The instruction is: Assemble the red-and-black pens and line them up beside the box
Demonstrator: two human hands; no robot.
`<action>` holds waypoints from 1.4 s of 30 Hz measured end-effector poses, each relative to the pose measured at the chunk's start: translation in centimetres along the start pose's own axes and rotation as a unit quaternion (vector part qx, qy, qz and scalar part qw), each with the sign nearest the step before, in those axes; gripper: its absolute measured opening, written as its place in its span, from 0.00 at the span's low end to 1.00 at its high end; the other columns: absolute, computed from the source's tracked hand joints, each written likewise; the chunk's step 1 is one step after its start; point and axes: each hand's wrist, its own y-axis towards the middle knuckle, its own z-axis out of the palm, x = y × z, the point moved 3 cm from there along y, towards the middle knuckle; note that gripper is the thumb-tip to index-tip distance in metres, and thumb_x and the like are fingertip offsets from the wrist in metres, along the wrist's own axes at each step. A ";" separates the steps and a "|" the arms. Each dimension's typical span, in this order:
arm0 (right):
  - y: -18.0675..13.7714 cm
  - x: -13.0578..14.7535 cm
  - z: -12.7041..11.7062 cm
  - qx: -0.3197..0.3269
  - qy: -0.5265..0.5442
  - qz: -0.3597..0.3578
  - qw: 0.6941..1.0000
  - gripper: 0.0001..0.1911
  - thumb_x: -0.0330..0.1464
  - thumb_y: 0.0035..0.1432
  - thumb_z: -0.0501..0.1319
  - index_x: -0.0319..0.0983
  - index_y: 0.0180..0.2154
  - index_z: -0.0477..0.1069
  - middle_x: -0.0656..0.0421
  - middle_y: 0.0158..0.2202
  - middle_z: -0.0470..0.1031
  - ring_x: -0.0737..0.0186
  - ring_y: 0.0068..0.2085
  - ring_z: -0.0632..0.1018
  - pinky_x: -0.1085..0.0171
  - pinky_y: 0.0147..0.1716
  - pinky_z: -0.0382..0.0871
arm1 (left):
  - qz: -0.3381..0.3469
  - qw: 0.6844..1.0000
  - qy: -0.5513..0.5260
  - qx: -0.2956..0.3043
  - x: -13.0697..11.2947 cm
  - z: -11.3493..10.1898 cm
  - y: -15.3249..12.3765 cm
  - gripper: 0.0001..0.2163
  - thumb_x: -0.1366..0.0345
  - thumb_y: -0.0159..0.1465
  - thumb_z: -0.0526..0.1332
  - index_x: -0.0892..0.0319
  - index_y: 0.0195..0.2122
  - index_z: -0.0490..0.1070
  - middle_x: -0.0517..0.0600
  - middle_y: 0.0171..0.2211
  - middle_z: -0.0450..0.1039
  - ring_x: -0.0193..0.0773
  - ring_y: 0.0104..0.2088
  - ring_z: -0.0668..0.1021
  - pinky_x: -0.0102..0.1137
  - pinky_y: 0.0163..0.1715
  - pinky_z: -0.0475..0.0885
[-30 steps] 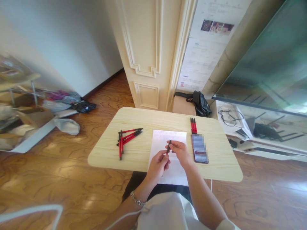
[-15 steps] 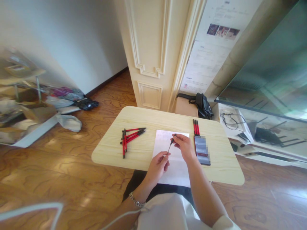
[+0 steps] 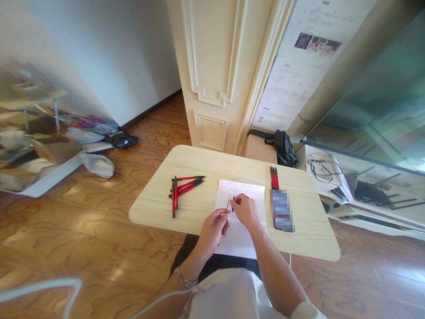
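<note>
My left hand (image 3: pixel 214 228) is closed with a pinch on a thin pen refill (image 3: pixel 227 205), which points up and slightly right from the fingertips. A small dark end shows below that hand; whether it belongs to the same piece I cannot tell. Close on the right, my right hand (image 3: pixel 245 210) pinches a small black pen part (image 3: pixel 233 204), held apart from the refill. Both hands are over a white sheet of paper (image 3: pixel 242 241) on the light wooden table (image 3: pixel 152 208).
Several red-and-black pens (image 3: pixel 186 188) lie in a loose pile on the table's left. At right, red-and-black pens (image 3: pixel 274 178) lie side by side above a phone (image 3: pixel 282 212). Beyond the table are a black bag (image 3: pixel 283 148) and a door panel (image 3: pixel 210 128).
The black part has come off the thin refill and moved down with my right hand, beside the refill's upper end. My left hand has shifted slightly left and down.
</note>
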 end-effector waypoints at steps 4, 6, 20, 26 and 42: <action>-0.2 0.2 0.8 0.015 -0.044 -0.001 0.999 0.08 0.37 0.52 0.62 0.41 0.25 0.72 0.56 0.25 0.75 0.62 0.27 0.72 0.64 0.29 0.55 | -0.002 1.000 0.002 -0.005 0.1 0.0 0.1 0.16 0.54 0.59 0.59 0.60 0.43 0.69 0.44 0.22 0.66 0.27 0.17 0.66 0.22 0.14 0.55; -0.3 0.4 0.5 0.014 -0.043 -0.011 0.999 0.09 0.38 0.53 0.60 0.40 0.27 0.72 0.56 0.27 0.75 0.62 0.28 0.72 0.65 0.30 0.56 | 0.000 1.000 0.003 -0.007 0.1 0.0 0.1 0.16 0.54 0.59 0.58 0.60 0.43 0.69 0.43 0.21 0.66 0.27 0.17 0.66 0.22 0.14 0.55; -0.4 -0.1 -3.4 0.022 0.212 0.028 0.977 0.19 0.45 0.54 0.56 0.36 0.31 0.74 0.59 0.22 0.72 0.66 0.23 0.69 0.67 0.23 0.59 | -0.004 0.998 0.030 0.049 0.8 2.1 0.0 0.14 0.55 0.62 0.56 0.60 0.42 0.68 0.43 0.22 0.65 0.26 0.16 0.64 0.22 0.14 0.54; -0.2 -1.2 -3.4 0.028 -0.035 0.020 0.999 0.16 0.42 0.55 0.56 0.39 0.27 0.75 0.56 0.26 0.76 0.61 0.29 0.74 0.65 0.28 0.58 | 0.004 0.999 0.040 0.020 0.4 0.7 0.0 0.15 0.55 0.61 0.57 0.60 0.42 0.68 0.44 0.22 0.65 0.27 0.17 0.65 0.22 0.15 0.56; -1.5 0.1 -3.3 0.037 -0.035 -0.011 0.999 0.20 0.44 0.61 0.50 0.39 0.30 0.74 0.55 0.28 0.76 0.61 0.30 0.74 0.65 0.30 0.60 | 0.015 0.998 0.055 0.031 0.5 1.0 0.5 0.15 0.54 0.62 0.56 0.60 0.43 0.68 0.43 0.22 0.65 0.27 0.17 0.65 0.23 0.14 0.56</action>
